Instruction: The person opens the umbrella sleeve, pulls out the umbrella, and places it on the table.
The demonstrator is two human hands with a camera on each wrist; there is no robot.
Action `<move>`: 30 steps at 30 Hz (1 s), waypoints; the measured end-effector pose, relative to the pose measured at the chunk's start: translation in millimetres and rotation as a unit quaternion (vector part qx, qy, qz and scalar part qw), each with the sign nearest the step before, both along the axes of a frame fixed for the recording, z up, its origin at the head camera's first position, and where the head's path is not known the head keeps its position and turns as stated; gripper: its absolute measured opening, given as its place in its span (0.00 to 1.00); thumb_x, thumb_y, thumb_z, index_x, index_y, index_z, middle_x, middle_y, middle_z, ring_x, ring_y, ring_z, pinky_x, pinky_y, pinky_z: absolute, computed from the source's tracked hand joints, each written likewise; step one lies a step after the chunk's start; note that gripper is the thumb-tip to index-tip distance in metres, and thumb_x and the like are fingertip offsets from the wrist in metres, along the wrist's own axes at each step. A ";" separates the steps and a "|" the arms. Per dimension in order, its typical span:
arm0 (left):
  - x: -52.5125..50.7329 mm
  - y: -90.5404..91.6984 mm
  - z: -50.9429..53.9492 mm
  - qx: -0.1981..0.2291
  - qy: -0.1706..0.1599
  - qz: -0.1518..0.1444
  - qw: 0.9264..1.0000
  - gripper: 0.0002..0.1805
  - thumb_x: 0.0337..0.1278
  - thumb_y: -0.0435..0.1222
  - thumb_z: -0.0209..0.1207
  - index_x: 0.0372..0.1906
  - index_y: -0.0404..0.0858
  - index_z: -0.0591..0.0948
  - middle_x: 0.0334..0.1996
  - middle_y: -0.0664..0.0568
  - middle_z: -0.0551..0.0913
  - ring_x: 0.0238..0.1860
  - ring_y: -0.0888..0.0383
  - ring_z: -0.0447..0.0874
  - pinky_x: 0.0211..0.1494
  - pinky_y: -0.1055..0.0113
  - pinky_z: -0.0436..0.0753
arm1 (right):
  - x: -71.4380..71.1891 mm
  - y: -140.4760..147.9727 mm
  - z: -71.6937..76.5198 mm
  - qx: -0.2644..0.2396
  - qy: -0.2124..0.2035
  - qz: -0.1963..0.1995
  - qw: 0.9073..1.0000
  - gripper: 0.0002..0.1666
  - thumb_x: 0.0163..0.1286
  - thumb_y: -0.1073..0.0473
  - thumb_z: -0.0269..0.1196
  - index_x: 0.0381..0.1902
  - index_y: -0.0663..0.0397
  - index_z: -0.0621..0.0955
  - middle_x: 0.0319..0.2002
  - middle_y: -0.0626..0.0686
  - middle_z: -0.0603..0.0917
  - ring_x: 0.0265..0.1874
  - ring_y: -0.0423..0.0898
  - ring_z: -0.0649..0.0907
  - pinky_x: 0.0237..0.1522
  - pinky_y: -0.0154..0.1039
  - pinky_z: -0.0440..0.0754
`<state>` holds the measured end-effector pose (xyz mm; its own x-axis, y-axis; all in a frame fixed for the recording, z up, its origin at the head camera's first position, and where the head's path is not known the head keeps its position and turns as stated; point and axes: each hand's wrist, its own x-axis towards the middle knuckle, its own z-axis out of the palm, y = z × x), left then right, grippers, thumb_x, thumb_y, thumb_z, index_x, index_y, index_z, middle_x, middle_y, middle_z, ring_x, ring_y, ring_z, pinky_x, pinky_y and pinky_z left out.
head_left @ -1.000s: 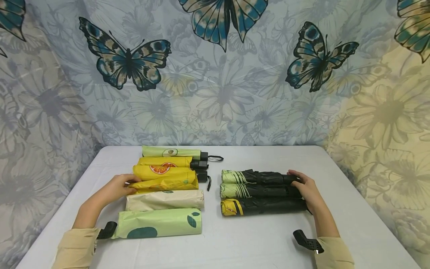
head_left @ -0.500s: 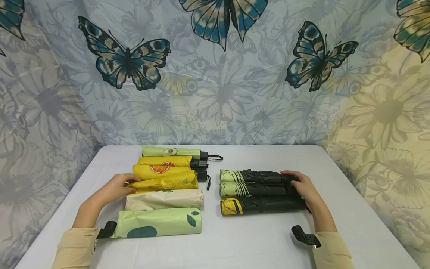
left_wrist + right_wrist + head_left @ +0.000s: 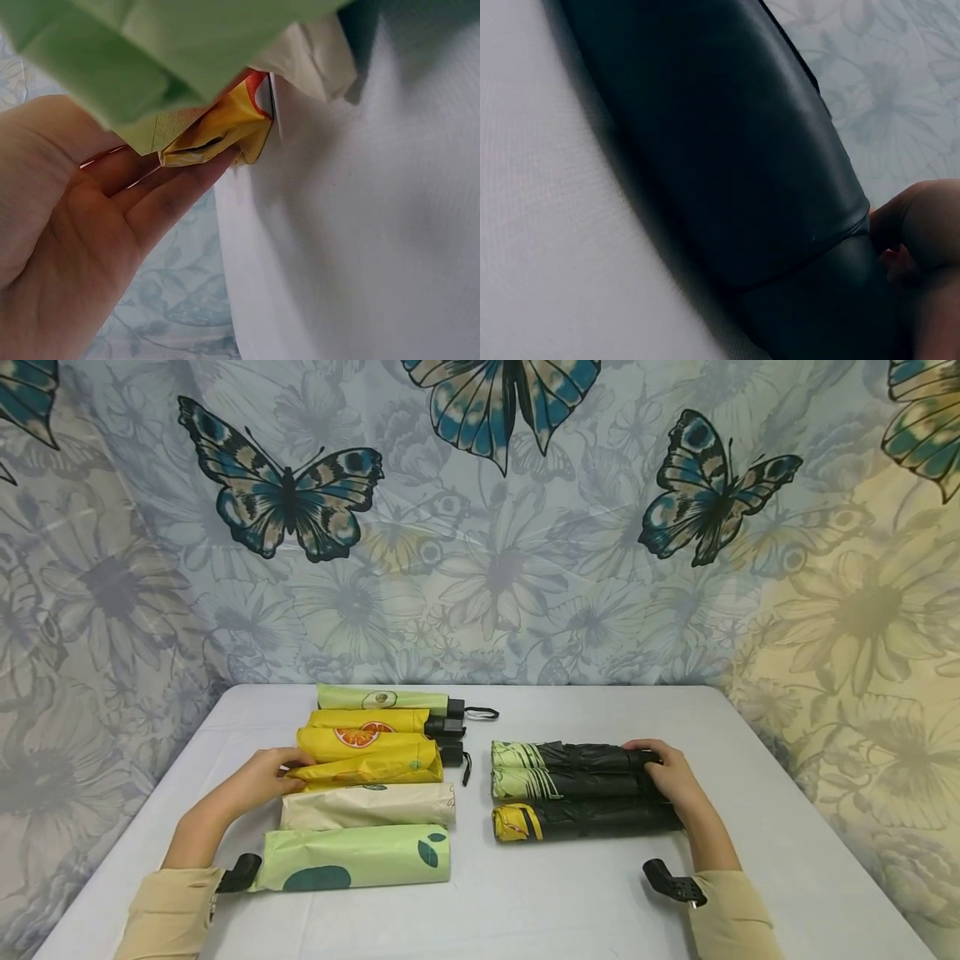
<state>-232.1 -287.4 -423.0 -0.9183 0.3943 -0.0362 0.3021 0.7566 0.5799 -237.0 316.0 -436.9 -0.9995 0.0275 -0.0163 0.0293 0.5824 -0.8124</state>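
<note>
At the left, the left hand [image 3: 258, 777] pinches the left end of a folded yellow umbrella [image 3: 375, 768]; in the left wrist view its fingers [image 3: 176, 191] lie against the yellow fabric [image 3: 244, 120]. On the right side, three black-bodied folded umbrellas lie in parallel. The right hand [image 3: 675, 774] grips the right end of the back one [image 3: 592, 754], which has a light green striped end. A similar umbrella [image 3: 592, 783] lies against it, in front. The nearest, yellow-ended one [image 3: 600, 820] passes beside the wrist. Only part of the right hand [image 3: 930, 225] shows in the right wrist view, behind dark fabric [image 3: 727, 150].
Behind the left hand's umbrella lie other yellow ones [image 3: 367, 720] and a green one with an avocado print [image 3: 382, 698]. Cream [image 3: 367, 807] and light green [image 3: 360, 857] ones lie in front. A white cloth [image 3: 525, 910] covers the table; patterned fabric [image 3: 495, 568] hangs behind.
The right hand has moved a little left along the back black umbrella's end. That umbrella has shifted slightly left and forward, closer to the middle one. The left hand has stayed in place.
</note>
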 end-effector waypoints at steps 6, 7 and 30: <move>1.7 1.6 2.7 0.000 0.002 -0.001 1.000 0.15 0.55 0.27 0.64 0.49 0.30 0.82 0.48 0.35 0.83 0.52 0.38 0.81 0.50 0.52 0.86 | 0.8 -0.7 -1.3 -0.016 -0.006 -0.015 1.000 0.29 0.61 0.77 0.41 0.60 0.69 0.74 0.66 0.71 0.68 0.69 0.64 0.64 0.69 0.61 0.61; 2.2 1.8 3.6 -0.002 0.004 -0.002 1.000 0.15 0.55 0.27 0.64 0.49 0.30 0.82 0.48 0.35 0.83 0.51 0.38 0.81 0.49 0.52 0.86 | 1.1 -0.7 -1.4 -0.016 -0.007 -0.017 1.000 0.29 0.62 0.76 0.40 0.60 0.69 0.75 0.66 0.70 0.68 0.69 0.65 0.64 0.70 0.62 0.61; -5.0 7.5 19.9 -0.029 0.115 0.032 0.992 0.14 0.58 0.34 0.65 0.49 0.35 0.82 0.45 0.45 0.84 0.49 0.44 0.81 0.54 0.44 0.80 | 8.4 3.3 0.3 -0.012 0.011 -0.040 0.999 0.31 0.71 0.70 0.37 0.71 0.68 0.62 0.65 0.70 0.71 0.67 0.61 0.69 0.49 0.29 0.69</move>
<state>-237.1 -279.9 -403.0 -0.9277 0.3389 0.1566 0.3723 0.8083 0.4561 -228.7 319.3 -436.7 -0.9942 0.1077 0.0041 0.0572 0.5592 -0.8271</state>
